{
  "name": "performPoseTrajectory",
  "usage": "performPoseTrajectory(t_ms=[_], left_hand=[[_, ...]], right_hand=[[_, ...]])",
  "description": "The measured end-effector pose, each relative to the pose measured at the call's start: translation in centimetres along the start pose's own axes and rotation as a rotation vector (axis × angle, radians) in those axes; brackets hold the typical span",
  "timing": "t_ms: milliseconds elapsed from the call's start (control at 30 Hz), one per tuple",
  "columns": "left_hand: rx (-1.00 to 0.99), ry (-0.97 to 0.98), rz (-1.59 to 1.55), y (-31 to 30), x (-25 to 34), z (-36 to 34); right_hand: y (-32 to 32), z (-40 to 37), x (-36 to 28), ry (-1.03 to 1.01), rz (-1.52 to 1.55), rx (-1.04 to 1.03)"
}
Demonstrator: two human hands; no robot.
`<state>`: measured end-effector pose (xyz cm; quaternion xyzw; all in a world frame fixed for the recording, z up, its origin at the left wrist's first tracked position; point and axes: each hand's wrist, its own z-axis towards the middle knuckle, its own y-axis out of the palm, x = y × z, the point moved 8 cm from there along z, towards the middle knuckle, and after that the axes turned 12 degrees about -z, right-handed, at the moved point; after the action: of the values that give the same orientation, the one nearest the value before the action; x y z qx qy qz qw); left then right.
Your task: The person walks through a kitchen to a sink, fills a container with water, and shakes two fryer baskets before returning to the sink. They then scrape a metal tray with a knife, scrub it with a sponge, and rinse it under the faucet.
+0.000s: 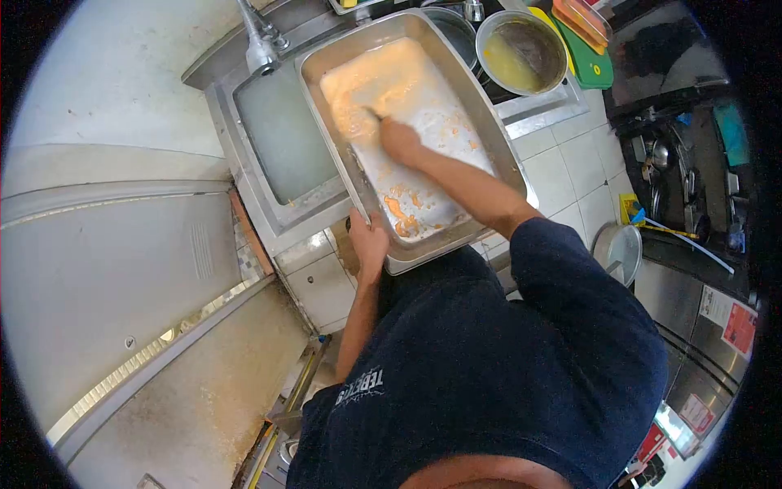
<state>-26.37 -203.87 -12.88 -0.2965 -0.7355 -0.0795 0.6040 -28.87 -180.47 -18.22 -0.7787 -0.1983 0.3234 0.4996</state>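
A large rectangular metal pan (498,140) lies tilted across the sink edge, with orange-tinted liquid and foam at its far end and orange residue near its front. My left hand (371,243) is closed on the pan's near left rim. Inside the pan, my right hand (401,143) is closed and reaches down to the foamy liquid. A small dark tip shows just past its fingers; what the hand holds is too hidden to name.
Cloudy water fills the sink basin (285,130) on the left, under a metal faucet (261,55). A round pot (521,53) with yellowish liquid stands at the right, beside green and yellow boards (593,67). Farther right are a clear round container (619,251) and dark shelving with metalware.
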Motion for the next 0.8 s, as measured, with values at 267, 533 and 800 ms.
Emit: performPoseTrajectory(t_ms=[267, 533, 800], left_hand=[[-0.005, 0.008, -0.075, 0.0, 1.9, -0.8], [0.001, 0.004, 0.006, -0.1, 1.9, -0.3], [-0.060, 0.108, 0.143, 0.4, 2.4, -0.3]], right_hand=[[-4.2, 1.9, 9.7, 0.221, -0.043, 0.184], [-4.8, 1.8, 7.5, 0.183, -0.046, 0.141], [-4.9, 9.7, 6.8, 0.367, -0.038, 0.240]])
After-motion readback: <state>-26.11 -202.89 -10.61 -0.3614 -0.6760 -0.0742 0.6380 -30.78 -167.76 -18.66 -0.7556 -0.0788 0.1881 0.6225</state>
